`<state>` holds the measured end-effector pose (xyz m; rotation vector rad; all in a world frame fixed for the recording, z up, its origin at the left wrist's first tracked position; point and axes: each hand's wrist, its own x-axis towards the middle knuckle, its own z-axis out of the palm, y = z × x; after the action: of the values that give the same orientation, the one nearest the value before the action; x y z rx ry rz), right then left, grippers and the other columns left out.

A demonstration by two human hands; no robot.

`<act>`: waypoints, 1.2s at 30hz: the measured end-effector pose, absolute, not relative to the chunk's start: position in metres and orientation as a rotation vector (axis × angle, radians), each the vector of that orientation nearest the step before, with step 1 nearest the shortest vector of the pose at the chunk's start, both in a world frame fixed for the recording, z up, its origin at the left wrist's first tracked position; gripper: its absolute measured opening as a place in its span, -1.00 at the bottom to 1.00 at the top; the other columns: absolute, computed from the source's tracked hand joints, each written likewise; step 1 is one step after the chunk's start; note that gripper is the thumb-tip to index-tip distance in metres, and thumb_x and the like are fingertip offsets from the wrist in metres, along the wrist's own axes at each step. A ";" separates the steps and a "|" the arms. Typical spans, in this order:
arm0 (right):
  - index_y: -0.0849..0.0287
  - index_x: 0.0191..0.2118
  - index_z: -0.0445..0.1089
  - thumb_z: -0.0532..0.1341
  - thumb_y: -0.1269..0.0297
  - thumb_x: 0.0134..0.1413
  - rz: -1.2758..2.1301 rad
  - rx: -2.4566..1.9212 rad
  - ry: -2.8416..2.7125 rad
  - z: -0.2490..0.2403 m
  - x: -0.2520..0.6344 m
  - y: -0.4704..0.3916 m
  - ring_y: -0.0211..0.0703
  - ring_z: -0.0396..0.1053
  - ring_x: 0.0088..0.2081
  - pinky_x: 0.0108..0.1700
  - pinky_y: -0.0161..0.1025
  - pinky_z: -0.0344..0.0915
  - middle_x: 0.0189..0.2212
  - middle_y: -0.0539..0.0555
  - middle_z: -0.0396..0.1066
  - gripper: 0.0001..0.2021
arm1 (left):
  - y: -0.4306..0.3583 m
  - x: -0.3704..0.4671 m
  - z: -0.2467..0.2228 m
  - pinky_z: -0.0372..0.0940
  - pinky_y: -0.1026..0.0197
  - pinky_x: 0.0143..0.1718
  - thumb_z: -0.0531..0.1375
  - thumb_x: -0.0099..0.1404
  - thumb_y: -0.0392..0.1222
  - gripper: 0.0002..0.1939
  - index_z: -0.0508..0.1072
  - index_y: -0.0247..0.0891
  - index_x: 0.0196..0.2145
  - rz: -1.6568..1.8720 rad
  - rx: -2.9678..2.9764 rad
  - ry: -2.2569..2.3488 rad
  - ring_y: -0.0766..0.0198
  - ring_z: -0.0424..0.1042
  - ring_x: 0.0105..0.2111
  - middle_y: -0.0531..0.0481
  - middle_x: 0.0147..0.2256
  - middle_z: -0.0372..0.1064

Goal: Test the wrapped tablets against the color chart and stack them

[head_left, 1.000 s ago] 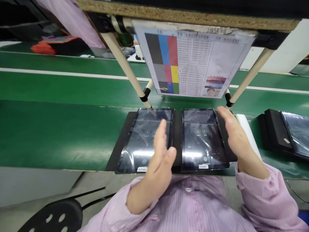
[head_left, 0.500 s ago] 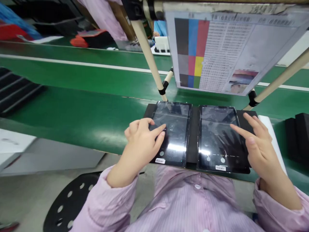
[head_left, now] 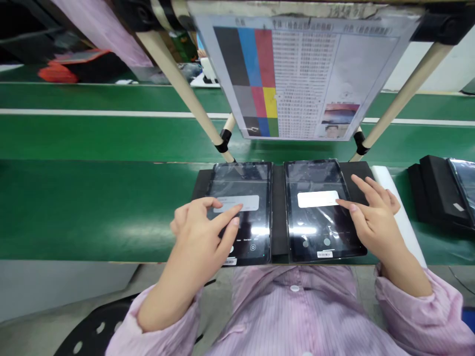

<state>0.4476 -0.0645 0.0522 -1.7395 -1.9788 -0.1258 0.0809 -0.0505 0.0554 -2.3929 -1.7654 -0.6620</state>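
Two dark tablets lie side by side on a black foam pad point(head_left: 278, 212) at the bench edge. On the left tablet point(head_left: 260, 175), a pale pop-up box is lit, and the index finger of my left hand point(head_left: 202, 232) points onto it. A bright white pop-up shows on the right tablet point(head_left: 311, 173); the index fingertip of my right hand point(head_left: 374, 212) is at the box's right end. Both hands hold nothing, with fingers apart. My left hand covers the lower left part of its tablet. Each tablet has a small white label at its bottom edge.
A printed chart point(head_left: 304, 84) with colour blocks hangs from a beige pipe frame point(head_left: 181, 89) behind the tablets. A white foam strip point(head_left: 401, 217) lies to the right, beside black foam blocks point(head_left: 430, 193) and another tablet point(head_left: 465, 183). A black stool point(head_left: 96, 326) stands below left.
White pop-up boxes have appeared on both tablet screens. My index fingers have moved onto them. The view has shifted to the right, bringing another tablet into sight.
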 end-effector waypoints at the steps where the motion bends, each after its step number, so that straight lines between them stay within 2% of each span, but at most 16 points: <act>1: -0.14 -0.06 0.72 0.01 0.23 0.54 -0.137 -1.717 -1.959 0.054 0.447 -0.065 0.34 0.23 0.45 0.37 0.52 0.10 0.43 0.03 0.33 -0.54 | -0.051 0.083 0.056 0.32 -0.37 -0.02 0.01 0.58 -0.05 -0.52 0.75 -0.10 -0.01 -0.663 -2.394 -1.754 -0.31 0.33 0.06 -0.36 0.00 0.34; 6: 0.00 -0.09 0.73 0.02 0.27 0.51 -0.151 -1.621 -1.913 0.066 0.450 -0.073 0.44 0.31 0.39 0.36 0.53 0.15 0.38 0.15 0.38 -0.54 | -0.051 0.091 0.063 0.32 -0.30 -0.02 0.03 0.57 -0.13 -0.56 0.74 -0.06 0.01 -0.636 -2.436 -1.712 -0.24 0.29 0.05 -0.32 0.01 0.32; 9: 0.01 -0.09 0.72 0.02 0.26 0.50 -0.134 -1.573 -1.883 0.068 0.453 -0.079 0.44 0.34 0.37 0.36 0.53 0.18 0.37 0.12 0.39 -0.55 | -0.049 0.098 0.066 0.31 -0.28 -0.01 0.06 0.55 -0.17 -0.58 0.74 -0.06 0.01 -0.632 -2.446 -1.697 -0.22 0.28 0.05 -0.30 0.02 0.31; 17: -0.03 -0.07 0.69 -0.03 0.11 0.54 -0.110 -1.665 -1.697 0.064 0.471 -0.089 0.32 0.40 0.35 0.33 0.43 0.28 0.36 0.07 0.41 -0.52 | -0.045 0.093 0.059 0.31 -0.28 0.03 0.04 0.56 -0.14 -0.58 0.71 -0.06 0.06 -0.618 -2.491 -1.701 -0.18 0.35 0.05 -0.29 0.02 0.38; 20: -0.01 -0.03 0.69 -0.05 -0.09 0.48 -0.196 -1.907 -1.669 0.055 0.505 -0.087 0.47 0.42 0.31 0.28 0.54 0.28 0.25 0.20 0.48 -0.45 | -0.045 0.054 0.059 0.29 -0.29 0.16 0.03 0.55 -0.03 -0.55 0.67 -0.12 0.10 -0.723 -2.311 -1.915 -0.16 0.39 0.08 -0.30 0.02 0.42; 22: 0.02 0.01 0.68 0.01 -0.21 0.38 -0.042 -2.176 -1.605 0.044 0.533 -0.084 0.57 0.50 0.18 0.15 0.52 0.37 0.05 0.31 0.57 -0.41 | -0.047 0.026 0.058 0.29 -0.27 0.21 0.07 0.49 0.02 -0.55 0.64 -0.21 0.07 -0.689 -2.140 -2.263 -0.17 0.44 0.08 -0.29 0.01 0.46; 24: 0.03 0.01 0.66 0.13 -0.24 0.28 0.325 -2.328 -1.507 0.033 0.553 -0.080 0.51 0.59 0.01 0.01 0.35 0.48 -0.12 0.31 0.63 -0.46 | -0.050 0.007 0.057 0.33 -0.17 0.18 0.08 0.48 0.05 -0.59 0.61 -0.23 -0.05 -0.635 -2.080 -2.679 -0.10 0.50 0.00 -0.16 -0.08 0.54; 25: 0.03 -0.02 0.65 0.19 -0.24 0.23 0.507 -2.321 -1.454 0.029 0.559 -0.077 0.44 0.62 -0.06 -0.05 0.25 0.51 -0.16 0.28 0.65 -0.49 | -0.052 0.003 0.056 0.36 -0.09 0.15 0.09 0.49 0.08 -0.61 0.59 -0.22 -0.14 -0.684 -2.061 -2.875 -0.03 0.52 -0.05 -0.07 -0.16 0.57; 27: 0.04 -0.08 0.61 0.27 -0.26 0.17 0.754 -2.248 -1.356 0.023 0.561 -0.072 0.34 0.64 -0.09 -0.06 0.15 0.53 -0.13 0.22 0.68 -0.51 | -0.055 0.005 0.056 0.39 0.10 0.04 0.16 0.48 0.20 -0.58 0.53 -0.21 -0.28 -0.995 -1.973 -3.184 0.11 0.53 -0.12 0.11 -0.31 0.60; 29: 0.07 -0.15 0.58 0.30 -0.29 0.11 0.876 -2.170 -1.269 0.020 0.556 -0.067 0.30 0.63 -0.11 -0.05 0.14 0.53 -0.12 0.21 0.68 -0.50 | -0.057 0.016 0.061 0.38 0.23 -0.13 0.27 0.35 0.38 -0.46 0.48 -0.20 -0.37 -1.420 -1.719 -3.364 0.21 0.52 -0.22 0.20 -0.45 0.57; 31: 0.06 -0.22 0.56 0.35 -0.28 0.06 0.994 -2.076 -1.188 0.021 0.552 -0.065 0.26 0.62 -0.14 -0.06 0.11 0.54 -0.16 0.20 0.68 -0.53 | -0.060 0.029 0.070 0.34 0.27 -0.28 0.37 0.15 0.51 -0.36 0.49 -0.19 -0.38 -1.599 -1.510 -3.448 0.25 0.49 -0.32 0.22 -0.50 0.56; 34: 0.06 -0.29 0.55 0.45 -0.13 -0.05 1.176 -1.859 -0.979 0.024 0.559 -0.074 0.20 0.63 -0.14 -0.05 0.02 0.57 -0.22 0.17 0.67 -0.63 | -0.070 0.041 0.084 0.40 0.18 -0.31 0.43 -0.20 0.66 -0.19 0.58 -0.13 -0.32 -1.465 -1.525 -3.396 0.17 0.51 -0.33 0.19 -0.44 0.62; 35: 0.06 -0.28 0.55 0.46 -0.07 -0.08 1.199 -1.805 -0.877 0.026 0.565 -0.083 0.18 0.63 -0.15 -0.06 -0.01 0.57 -0.23 0.17 0.67 -0.66 | -0.074 0.043 0.087 0.45 0.11 -0.28 0.40 -0.28 0.71 -0.12 0.62 -0.10 -0.28 -1.374 -1.610 -3.327 0.10 0.54 -0.30 0.16 -0.42 0.64; 36: 0.07 -0.26 0.56 0.46 -0.01 -0.09 1.200 -1.763 -0.779 0.028 0.574 -0.096 0.16 0.63 -0.16 -0.08 -0.03 0.57 -0.23 0.16 0.67 -0.68 | -0.078 0.045 0.087 0.49 0.04 -0.26 0.33 -0.27 0.78 -0.07 0.64 -0.07 -0.24 -1.245 -1.748 -3.220 0.03 0.57 -0.27 0.14 -0.40 0.65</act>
<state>0.5736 -0.0958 0.0284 -1.7634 -0.7786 1.2000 0.0450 -0.0776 0.0873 -1.7477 -3.2199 -1.2452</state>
